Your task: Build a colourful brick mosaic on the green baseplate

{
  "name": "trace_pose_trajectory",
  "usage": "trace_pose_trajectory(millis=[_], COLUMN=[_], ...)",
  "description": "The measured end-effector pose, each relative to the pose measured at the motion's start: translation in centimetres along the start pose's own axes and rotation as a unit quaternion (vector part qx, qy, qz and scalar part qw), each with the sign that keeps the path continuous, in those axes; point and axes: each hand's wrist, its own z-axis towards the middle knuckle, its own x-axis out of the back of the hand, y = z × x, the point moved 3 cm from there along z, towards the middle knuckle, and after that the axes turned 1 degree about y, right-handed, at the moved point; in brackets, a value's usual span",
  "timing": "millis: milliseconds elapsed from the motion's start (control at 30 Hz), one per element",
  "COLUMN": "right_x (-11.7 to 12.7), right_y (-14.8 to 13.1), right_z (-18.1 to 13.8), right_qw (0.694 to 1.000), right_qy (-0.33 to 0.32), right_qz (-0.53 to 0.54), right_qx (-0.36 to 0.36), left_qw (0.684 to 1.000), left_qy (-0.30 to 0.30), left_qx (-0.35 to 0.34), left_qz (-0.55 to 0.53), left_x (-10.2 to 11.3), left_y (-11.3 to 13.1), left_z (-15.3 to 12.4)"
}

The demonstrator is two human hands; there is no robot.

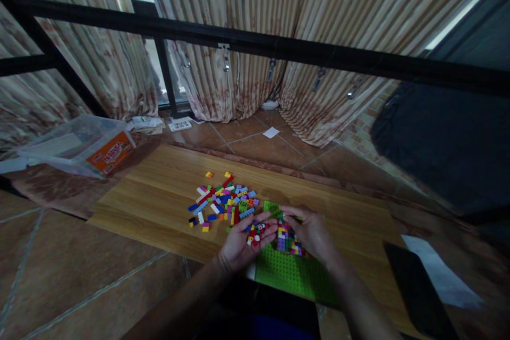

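Observation:
My left hand [238, 245] is turned palm up, fingers cupped around several small toy bricks [258, 234] in red, white, blue and pink. Just right of it lies a green studded baseplate [292, 276]. A tight patch of multicoloured bricks [285, 239] is fixed on the baseplate. My right hand [313, 231] reaches over this patch near its far edge, thumb and fingers pinched together. What sits between those fingertips is too small to make out. The right hand hides part of the patch and the baseplate's right side.
A loose pile of mixed bricks [225, 199] spreads over the wooden table [151, 191] left of the baseplate. Beyond the table's left end stands a clear plastic box [75, 143] with an orange label. A dark flat object [416, 284] and white paper [442, 271] lie at the right.

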Motion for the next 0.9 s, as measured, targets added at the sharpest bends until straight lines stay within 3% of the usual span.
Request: trace_pose_trajectory(millis=[133, 267, 400, 567, 767, 900], right_x=[0.1, 0.0, 0.2, 1.1, -1.2, -3.1], right_y=[0.1, 0.4, 0.8, -0.7, -4.8, -5.1], right_z=[0.1, -0.3, -1.4, -3.2, -3.8, -3.1], right_qw=[1.000, 0.995, 0.987, 0.984, 0.993, 0.987], right_qy=[-0.007, 0.006, 0.065, 0.160, 0.088, 0.066], right_qz=[0.008, 0.088, 0.135, 0.048, -0.044, -0.116], right_qx=[-0.010, -0.036, -0.060, -0.055, 0.072, 0.089], left_qw=[1.000, 1.000, 1.000, 0.999, 0.999, 1.000], left_qy=[-0.003, -0.012, -0.018, -0.029, -0.027, -0.018], left_qx=[0.001, 0.003, 0.001, 0.001, 0.004, -0.001], left_qz=[-0.002, -0.014, -0.018, -0.020, -0.033, -0.023], left_x=[0.0, 0.2, 0.4, 0.2, 0.2, 0.3], left_y=[-0.1, -0.1, -0.1, 0.0, 0.1, 0.1], left_z=[0.0, 0.1, 0.2, 0.2, 0.1, 0.2])
